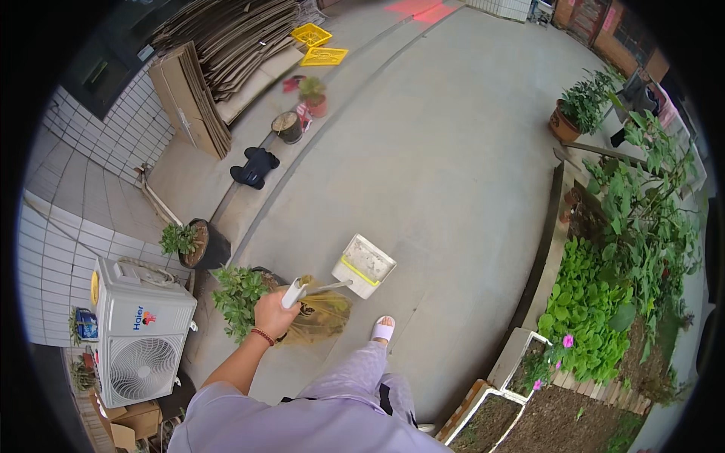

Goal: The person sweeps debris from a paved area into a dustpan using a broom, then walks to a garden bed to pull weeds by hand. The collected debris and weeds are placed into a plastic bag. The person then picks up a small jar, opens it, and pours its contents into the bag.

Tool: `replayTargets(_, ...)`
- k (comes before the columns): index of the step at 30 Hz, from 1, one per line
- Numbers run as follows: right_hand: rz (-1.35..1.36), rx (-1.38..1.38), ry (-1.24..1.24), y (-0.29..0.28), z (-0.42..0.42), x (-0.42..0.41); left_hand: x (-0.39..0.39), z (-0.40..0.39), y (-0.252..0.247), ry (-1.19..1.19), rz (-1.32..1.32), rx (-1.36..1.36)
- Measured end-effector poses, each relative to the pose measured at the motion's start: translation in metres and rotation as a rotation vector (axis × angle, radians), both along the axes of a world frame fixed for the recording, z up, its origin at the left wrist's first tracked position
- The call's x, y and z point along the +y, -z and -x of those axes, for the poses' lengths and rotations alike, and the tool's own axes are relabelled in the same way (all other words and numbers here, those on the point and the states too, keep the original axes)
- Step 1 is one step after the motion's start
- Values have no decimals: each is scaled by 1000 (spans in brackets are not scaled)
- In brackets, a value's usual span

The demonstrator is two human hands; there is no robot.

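My left hand [274, 316] is closed around the white handle [294, 293] of a long-handled dustpan. The white dustpan [365, 265], scuffed with grey dirt inside and crossed by a yellow strip, is ahead of my foot, over the concrete. A yellowish translucent plastic bag [331, 314] hangs beside the same hand; how it is held is hidden. Just left of the hand stands a leafy potted plant [238, 300]. My right hand is out of view.
A Haier outdoor air-conditioner unit [144, 334] and a black plant pot [212, 246] stand at left. Ahead lie a dark object [256, 168], a smaller pot [287, 127] and stacked flattened cardboard [226, 51]. White planters [490, 419] and a raised bed edge [544, 272] line the right.
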State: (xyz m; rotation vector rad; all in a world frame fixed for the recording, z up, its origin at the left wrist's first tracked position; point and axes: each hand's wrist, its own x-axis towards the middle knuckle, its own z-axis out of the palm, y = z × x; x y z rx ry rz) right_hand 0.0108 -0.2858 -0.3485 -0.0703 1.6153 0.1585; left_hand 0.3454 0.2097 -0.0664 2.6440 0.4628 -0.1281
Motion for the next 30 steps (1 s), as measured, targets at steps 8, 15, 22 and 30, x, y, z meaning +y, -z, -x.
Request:
replayTargets(8,25,20,-32,-31,-212,-68,-66,-210,-5,-86,82,45)
replayTargets(15,-11,-49,103,-41,-391,-133,-129,-381,-8,-235,223,57)
replayTargets(22,54,-36,322,-61,-649,-214,-174,-550,-1,-222,349,-10)
replayTargets(30,45,54,227,-58,-834,-248,-228,-796,33,-30,225,-65)
